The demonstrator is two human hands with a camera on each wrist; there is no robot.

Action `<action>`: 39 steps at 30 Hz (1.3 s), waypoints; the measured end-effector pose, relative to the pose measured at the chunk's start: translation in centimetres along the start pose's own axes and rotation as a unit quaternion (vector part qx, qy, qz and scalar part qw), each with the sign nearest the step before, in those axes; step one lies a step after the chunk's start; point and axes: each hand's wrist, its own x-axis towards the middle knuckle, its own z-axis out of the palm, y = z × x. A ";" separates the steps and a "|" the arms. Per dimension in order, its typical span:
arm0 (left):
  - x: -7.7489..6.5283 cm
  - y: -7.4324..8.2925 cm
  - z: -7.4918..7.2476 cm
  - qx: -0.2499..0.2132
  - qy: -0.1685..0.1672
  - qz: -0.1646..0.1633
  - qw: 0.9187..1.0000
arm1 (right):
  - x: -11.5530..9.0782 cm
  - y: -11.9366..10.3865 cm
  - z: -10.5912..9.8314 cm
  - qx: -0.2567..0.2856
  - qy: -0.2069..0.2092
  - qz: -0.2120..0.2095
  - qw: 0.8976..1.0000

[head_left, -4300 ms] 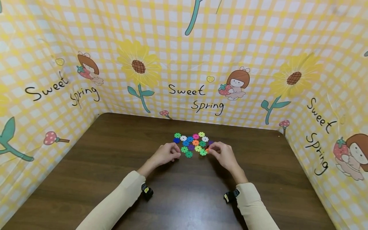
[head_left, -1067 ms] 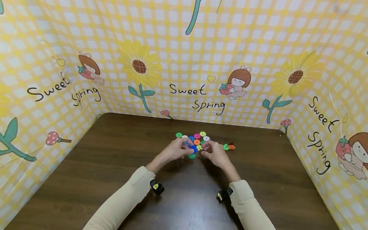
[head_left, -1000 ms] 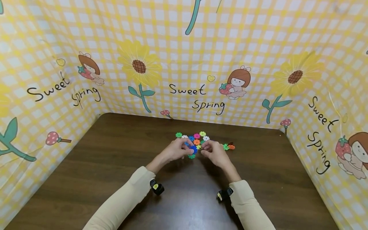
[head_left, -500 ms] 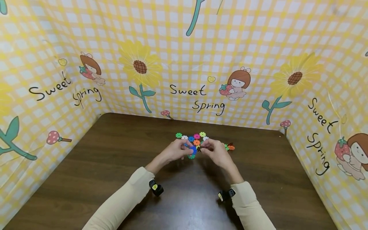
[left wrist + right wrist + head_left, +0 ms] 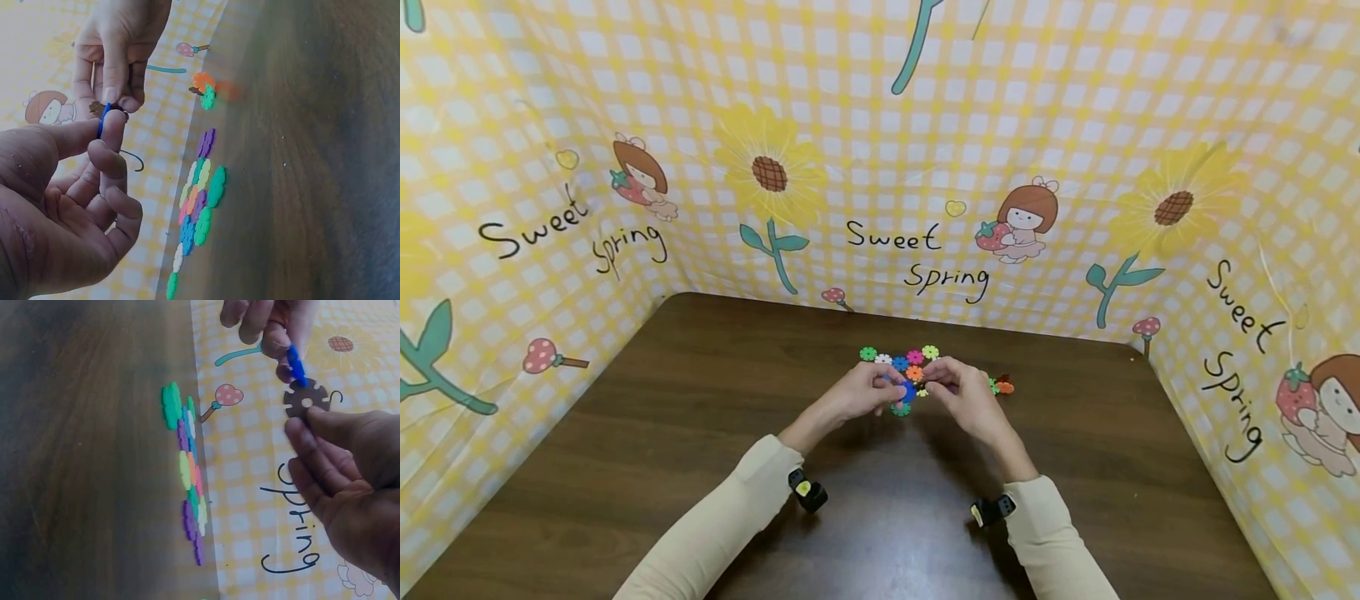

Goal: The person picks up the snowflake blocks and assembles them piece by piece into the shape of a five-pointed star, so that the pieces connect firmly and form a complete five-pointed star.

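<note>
My left hand (image 5: 859, 392) pinches a blue notched snowflake disc (image 5: 296, 365) between thumb and forefinger. With thumb and fingertips my right hand (image 5: 966, 396) holds a brown snowflake disc (image 5: 296, 399) by its near edge. The two discs meet rim to rim at a notch, the blue one turned across the brown, raised above the table. Farther right lies a small joined piece of an orange disc (image 5: 204, 80), a green disc (image 5: 208, 98) and a brown one. In the head view, fingers hide most of the brown disc held.
Several loose snowflake discs lie flat under and beyond the hands, among them a pink disc (image 5: 914, 357), a white disc (image 5: 883, 360) and a purple disc (image 5: 205, 143). The dark wooden table (image 5: 880, 500) is enclosed by checked cloth walls (image 5: 880, 167).
My left hand has picked up the blue disc from the left, and my right hand now holds a brown one. The orange-green piece now lies at the right. Lately, the discs have come together.
</note>
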 end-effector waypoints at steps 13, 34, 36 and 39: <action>-0.1 0.4 0.2 -0.110 -0.009 -0.017 0.994 | 0.0 0.0 -0.4 0.055 0.015 -0.025 0.998; -0.3 -0.3 0.8 -0.139 -0.004 -0.040 0.989 | 0.8 1.4 1.0 0.047 -0.009 -0.033 0.998; -0.3 -0.6 0.8 -0.140 -0.008 -0.039 0.989 | 0.9 1.6 1.2 0.044 -0.013 -0.030 0.998; -0.3 -0.9 0.6 -0.141 -0.007 -0.039 0.989 | 1.2 1.9 1.5 0.038 -0.011 -0.026 0.999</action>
